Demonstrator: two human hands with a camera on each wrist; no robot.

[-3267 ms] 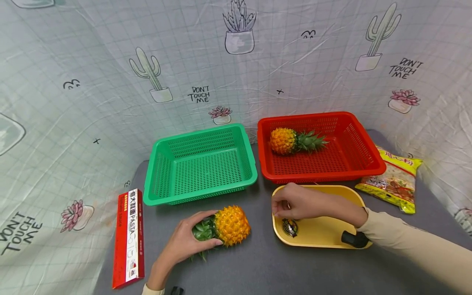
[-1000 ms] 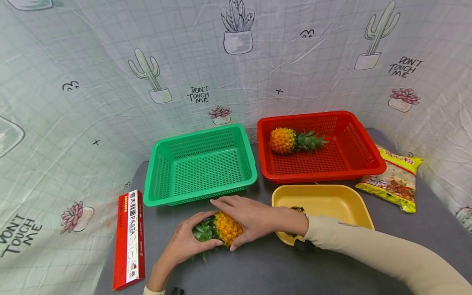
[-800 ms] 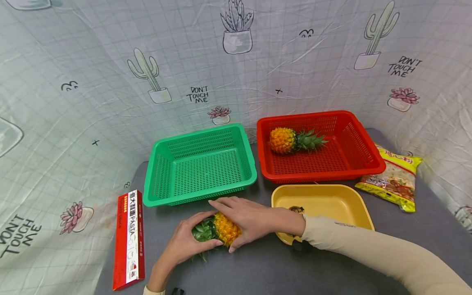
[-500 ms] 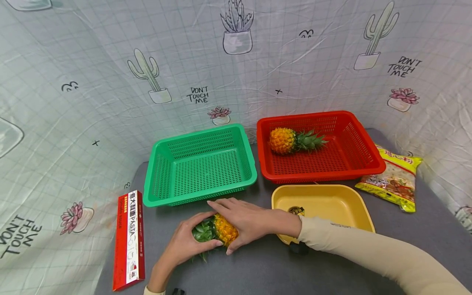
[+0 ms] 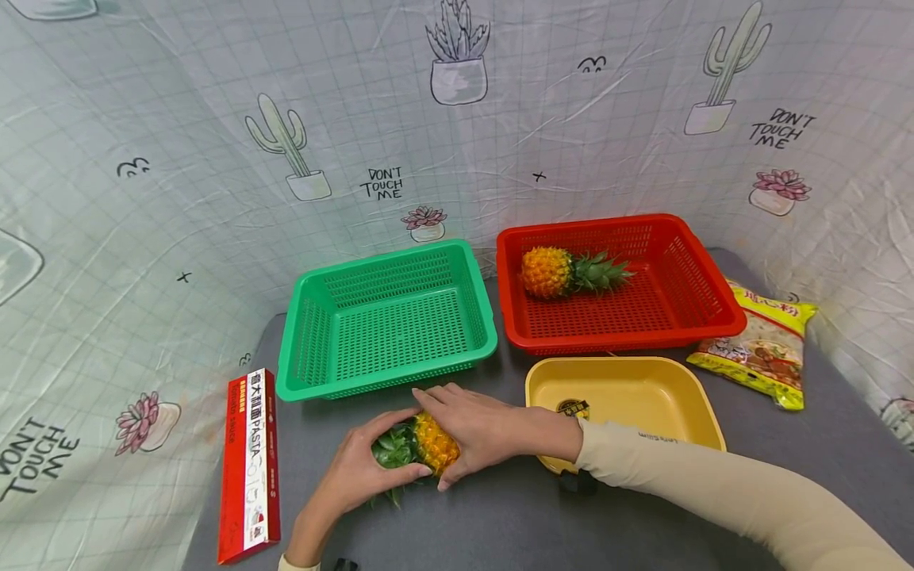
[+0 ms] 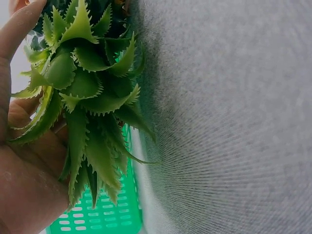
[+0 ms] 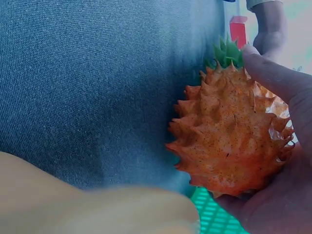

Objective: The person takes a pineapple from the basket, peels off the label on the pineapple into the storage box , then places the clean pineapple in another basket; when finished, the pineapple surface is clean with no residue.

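Observation:
A small pineapple [image 5: 435, 446] lies on the grey table in front of the green basket, its leafy crown pointing left. My left hand [image 5: 362, 462] grips it round the crown, thumb on the near side and fingers on the far side. From the right, my right hand [image 5: 477, 432] curves round the yellow-orange body. The right wrist view shows the spiky fruit [image 7: 229, 131] between that hand's thumb and fingers. Green toothed leaves [image 6: 87, 92] lie against my left palm in the left wrist view.
Behind stand the green basket [image 5: 400, 325] and a red basket [image 5: 621, 341] holding another pineapple [image 5: 550, 272]. A yellow tray [image 5: 643, 388] with a black round label sits under my right forearm. The red pasta box [image 5: 246, 468] lies left, a noodle bag [image 5: 760, 349] right.
My right hand has come left from over the yellow tray onto the pineapple's body and stays there, shifting slightly. The left hand keeps its place on the crown.

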